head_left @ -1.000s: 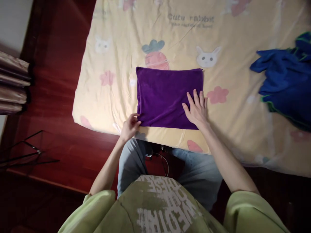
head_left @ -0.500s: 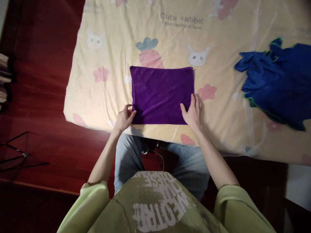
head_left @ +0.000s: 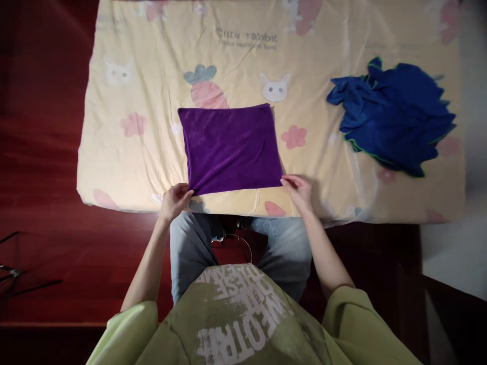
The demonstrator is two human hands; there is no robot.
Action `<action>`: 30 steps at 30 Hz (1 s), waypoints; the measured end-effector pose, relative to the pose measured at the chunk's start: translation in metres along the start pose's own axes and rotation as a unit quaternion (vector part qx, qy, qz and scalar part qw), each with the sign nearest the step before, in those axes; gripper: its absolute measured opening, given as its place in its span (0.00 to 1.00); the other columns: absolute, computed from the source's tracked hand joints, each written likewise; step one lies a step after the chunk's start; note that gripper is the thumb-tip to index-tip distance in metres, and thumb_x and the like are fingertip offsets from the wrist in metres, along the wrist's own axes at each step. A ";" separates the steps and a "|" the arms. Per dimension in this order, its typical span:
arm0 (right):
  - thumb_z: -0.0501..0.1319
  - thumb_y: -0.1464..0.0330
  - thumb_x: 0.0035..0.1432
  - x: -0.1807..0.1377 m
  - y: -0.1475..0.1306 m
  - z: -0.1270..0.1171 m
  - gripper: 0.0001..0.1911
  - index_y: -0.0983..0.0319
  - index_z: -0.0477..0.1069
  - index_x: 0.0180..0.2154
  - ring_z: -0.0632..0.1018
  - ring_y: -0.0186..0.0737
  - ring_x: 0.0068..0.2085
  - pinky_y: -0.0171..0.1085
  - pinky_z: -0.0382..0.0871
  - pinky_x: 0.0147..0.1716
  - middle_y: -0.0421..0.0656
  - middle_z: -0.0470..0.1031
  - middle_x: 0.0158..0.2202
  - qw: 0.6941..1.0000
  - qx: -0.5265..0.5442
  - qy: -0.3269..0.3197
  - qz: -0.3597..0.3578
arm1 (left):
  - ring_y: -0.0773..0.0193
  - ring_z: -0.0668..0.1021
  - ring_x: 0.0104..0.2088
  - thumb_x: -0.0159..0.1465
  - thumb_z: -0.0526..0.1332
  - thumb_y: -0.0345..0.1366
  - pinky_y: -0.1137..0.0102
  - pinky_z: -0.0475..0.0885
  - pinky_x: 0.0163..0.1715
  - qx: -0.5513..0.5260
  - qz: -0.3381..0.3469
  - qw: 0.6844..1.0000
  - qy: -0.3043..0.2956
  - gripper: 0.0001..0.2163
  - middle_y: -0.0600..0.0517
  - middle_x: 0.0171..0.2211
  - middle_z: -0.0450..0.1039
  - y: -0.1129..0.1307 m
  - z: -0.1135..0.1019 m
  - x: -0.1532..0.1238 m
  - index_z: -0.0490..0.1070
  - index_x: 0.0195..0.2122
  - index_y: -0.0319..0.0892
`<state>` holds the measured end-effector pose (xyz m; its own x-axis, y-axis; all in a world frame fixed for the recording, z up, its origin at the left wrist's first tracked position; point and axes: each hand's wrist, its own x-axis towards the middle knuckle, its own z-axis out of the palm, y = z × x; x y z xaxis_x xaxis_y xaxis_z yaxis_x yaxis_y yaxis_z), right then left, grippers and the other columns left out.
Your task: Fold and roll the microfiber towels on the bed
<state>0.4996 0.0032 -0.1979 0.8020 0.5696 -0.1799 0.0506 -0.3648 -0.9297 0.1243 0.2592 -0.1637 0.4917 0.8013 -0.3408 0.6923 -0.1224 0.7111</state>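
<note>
A purple cloth (head_left: 232, 147), folded into a rectangle, lies on the bed (head_left: 129, 96) close to its front edge. Its near left corner is pinched between the thumb and fingers of my left hand (head_left: 176, 202). At the near right corner, my right hand (head_left: 299, 191) pinches the cloth in the same way. Slight creases run across the cloth's surface, and its far edge lies flat on the sheet.
To the right on the bed is a crumpled blue cloth (head_left: 395, 116) with green edging. Black thin metal legs (head_left: 15, 274) stand on the dark red floor (head_left: 110, 248) at left. A white cable (head_left: 247, 246) hangs between my knees.
Both hands have slid along the cloth's sides to its near corners, and my right hand has gone from resting spread on it to pinching. The view has shifted right.
</note>
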 end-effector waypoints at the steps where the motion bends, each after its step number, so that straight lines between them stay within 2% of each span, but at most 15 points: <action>1: 0.74 0.48 0.49 -0.002 0.000 0.001 0.26 0.60 0.82 0.42 0.82 0.45 0.40 0.46 0.80 0.45 0.48 0.83 0.39 1.000 -0.006 -0.008 -0.005 | 0.49 0.84 0.43 0.61 0.65 0.58 0.59 0.79 0.49 0.012 0.004 1.000 0.000 0.24 0.44 0.41 0.84 0.000 0.000 0.000 0.79 0.46 0.42; 4: 0.75 0.51 0.46 -0.002 0.005 0.000 0.30 0.61 0.80 0.47 0.81 0.44 0.38 0.47 0.80 0.43 0.46 0.81 0.36 0.999 -0.022 -0.036 -0.008 | 0.45 0.83 0.48 0.58 0.67 0.57 0.55 0.79 0.53 0.046 0.030 0.998 0.014 0.24 0.42 0.42 0.83 -0.002 0.002 0.000 0.81 0.44 0.42; 7: 0.75 0.54 0.46 0.007 0.010 -0.009 0.29 0.62 0.78 0.48 0.81 0.45 0.37 0.45 0.79 0.41 0.45 0.80 0.34 0.997 -0.036 -0.072 -0.006 | 0.43 0.82 0.50 0.59 0.66 0.54 0.53 0.78 0.56 0.051 0.059 0.997 0.025 0.21 0.40 0.43 0.82 -0.007 0.001 0.001 0.81 0.43 0.42; 12: 0.73 0.57 0.48 0.026 0.012 -0.034 0.26 0.61 0.77 0.47 0.79 0.42 0.35 0.42 0.77 0.38 0.43 0.78 0.34 0.988 -0.066 -0.134 -0.027 | 0.47 0.82 0.47 0.63 0.62 0.56 0.55 0.79 0.52 0.000 0.073 0.997 -0.005 0.21 0.40 0.45 0.80 -0.019 -0.008 0.003 0.78 0.43 0.42; 16: 0.71 0.59 0.52 0.027 0.011 -0.043 0.24 0.60 0.76 0.50 0.79 0.42 0.35 0.43 0.77 0.37 0.43 0.78 0.36 0.977 -0.124 -0.160 -0.065 | 0.45 0.80 0.49 0.64 0.63 0.50 0.52 0.77 0.56 0.093 0.125 0.987 -0.033 0.15 0.42 0.41 0.81 -0.018 -0.012 0.002 0.77 0.41 0.44; 18: 0.70 0.61 0.53 0.025 0.007 -0.048 0.24 0.60 0.76 0.52 0.78 0.42 0.34 0.45 0.79 0.39 0.44 0.78 0.37 0.967 -0.170 -0.174 -0.072 | 0.44 0.80 0.49 0.63 0.64 0.46 0.50 0.77 0.56 0.132 0.113 0.984 -0.029 0.15 0.43 0.39 0.81 -0.015 -0.015 0.000 0.77 0.46 0.44; 21: 0.71 0.61 0.53 0.021 -0.012 -0.050 0.32 0.63 0.73 0.59 0.81 0.48 0.37 0.51 0.82 0.44 0.50 0.80 0.42 0.938 -0.257 -0.226 -0.055 | 0.42 0.81 0.50 0.63 0.66 0.44 0.48 0.77 0.56 0.159 0.079 0.984 -0.035 0.25 0.43 0.41 0.81 0.000 -0.016 -0.002 0.73 0.60 0.42; 23: 0.73 0.57 0.55 0.021 -0.035 -0.036 0.40 0.64 0.69 0.65 0.82 0.60 0.50 0.60 0.79 0.54 0.59 0.79 0.53 0.916 -0.330 -0.215 -0.079 | 0.39 0.80 0.55 0.67 0.64 0.44 0.43 0.75 0.60 0.188 0.080 0.979 0.016 0.27 0.37 0.50 0.80 0.022 -0.009 0.002 0.70 0.66 0.40; 25: 0.70 0.52 0.61 0.025 -0.062 -0.003 0.42 0.63 0.66 0.70 0.72 0.70 0.67 0.69 0.68 0.66 0.62 0.70 0.67 0.900 -0.388 -0.137 -0.144 | 0.35 0.72 0.67 0.73 0.58 0.46 0.39 0.67 0.67 0.214 0.116 0.963 0.111 0.26 0.32 0.65 0.71 0.054 0.008 0.018 0.69 0.68 0.39; 26: 0.65 0.51 0.67 0.028 -0.075 0.020 0.40 0.62 0.63 0.73 0.64 0.70 0.73 0.71 0.60 0.70 0.61 0.64 0.73 0.895 -0.398 -0.095 -0.176 | 0.36 0.65 0.73 0.75 0.56 0.46 0.39 0.62 0.72 0.214 0.148 0.956 0.132 0.27 0.34 0.72 0.64 0.070 0.021 0.030 0.68 0.71 0.40; 28: 0.55 0.53 0.75 0.037 -0.094 0.074 0.36 0.60 0.57 0.77 0.51 0.65 0.80 0.70 0.48 0.75 0.54 0.53 0.79 0.882 -0.402 -0.090 -0.229 | 0.41 0.54 0.79 0.76 0.54 0.47 0.42 0.51 0.77 0.209 0.218 0.947 0.104 0.29 0.41 0.78 0.54 0.099 0.049 0.061 0.64 0.75 0.43; 30: 0.51 0.55 0.77 0.046 -0.102 0.122 0.35 0.60 0.55 0.78 0.45 0.62 0.81 0.71 0.40 0.77 0.51 0.48 0.81 0.868 -0.404 -0.136 -0.254 | 0.42 0.49 0.80 0.76 0.54 0.49 0.41 0.43 0.78 0.218 0.242 0.944 0.062 0.30 0.44 0.80 0.50 0.115 0.074 0.091 0.62 0.77 0.44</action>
<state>0.4592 0.1563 -0.1509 0.3897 0.9208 0.0163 0.8454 -0.3506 -0.4030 0.2879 0.2751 -0.1582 0.7587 0.6493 0.0527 0.5676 -0.6986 0.4355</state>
